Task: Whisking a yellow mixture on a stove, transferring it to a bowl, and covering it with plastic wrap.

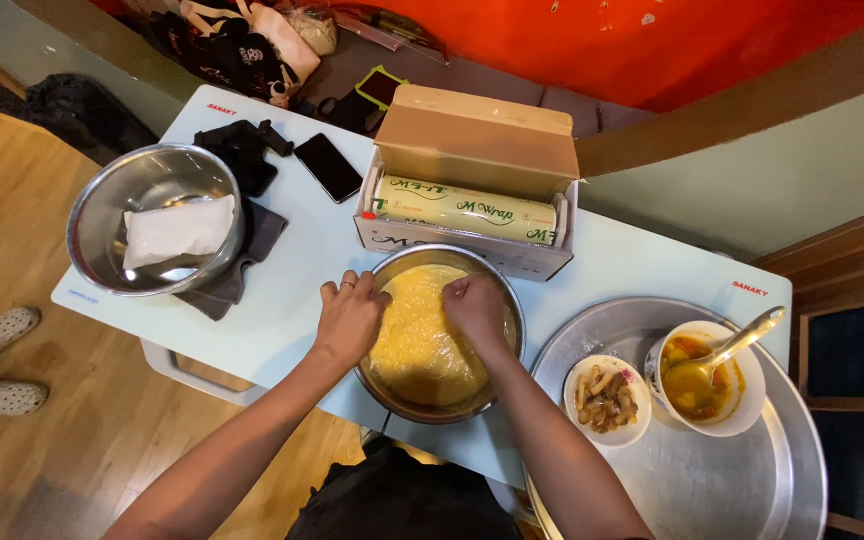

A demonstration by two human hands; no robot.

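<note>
A steel bowl (505, 300) of yellow batter-like food sits at the table's front middle, with clear film stretched over it. My left hand (349, 318) rests on the bowl's left rim, fingers curled down on the film. My right hand (474, 308) presses on the film over the upper middle of the bowl, fingers bent. Just behind the bowl stands an open cardboard box (472, 140) holding a roll of cling wrap (464, 209).
A second steel bowl (102, 215) holding a white packet sits at the left on a grey cloth (242, 265). A black phone (328, 167) and dark items lie behind. A round metal tray (712, 470) at right carries two small bowls of food, one with a spoon. Someone's sandalled feet (2, 360) stand at far left.
</note>
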